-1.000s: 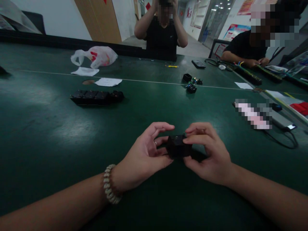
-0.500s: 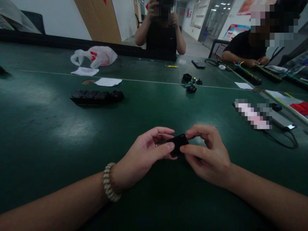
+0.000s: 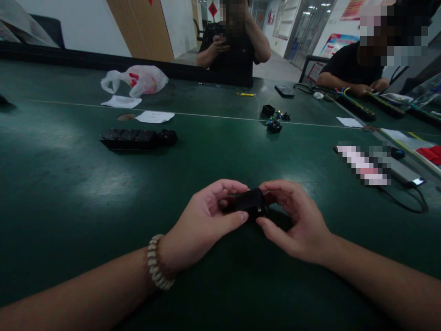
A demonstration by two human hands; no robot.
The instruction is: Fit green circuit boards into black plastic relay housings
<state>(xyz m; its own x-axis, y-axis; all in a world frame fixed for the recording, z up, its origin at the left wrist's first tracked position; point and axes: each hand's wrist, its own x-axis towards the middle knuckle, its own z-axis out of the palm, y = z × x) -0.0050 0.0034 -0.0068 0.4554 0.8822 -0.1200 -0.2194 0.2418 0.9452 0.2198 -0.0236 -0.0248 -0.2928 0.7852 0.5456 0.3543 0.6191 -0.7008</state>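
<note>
A small black box (image 3: pixel 248 200), shaped like a plug-in power adapter, is held between both hands just above the green table. A small metallic spot shows near its right end. My left hand (image 3: pixel 210 211), with a beaded band at the wrist, grips its left part, thumb in front and fingers behind. My right hand (image 3: pixel 298 218) curls loosely around its right end, with the forefinger at the far top edge and the thumb tip at the near lower corner. The fingers partly hide the box's ends.
A row of black cases (image 3: pixel 134 139) lies at left on the table (image 3: pixel 213 156). Further back are a plastic bag (image 3: pixel 146 79), paper slips (image 3: pixel 155 117) and small black parts with wires (image 3: pixel 274 125). A phone (image 3: pixel 361 165) and cable lie right. Two people sit across.
The box has turned in my hands, so a longer side and its right end now show. My right thumb has shifted down from its face. The person opposite has lowered one hand.
</note>
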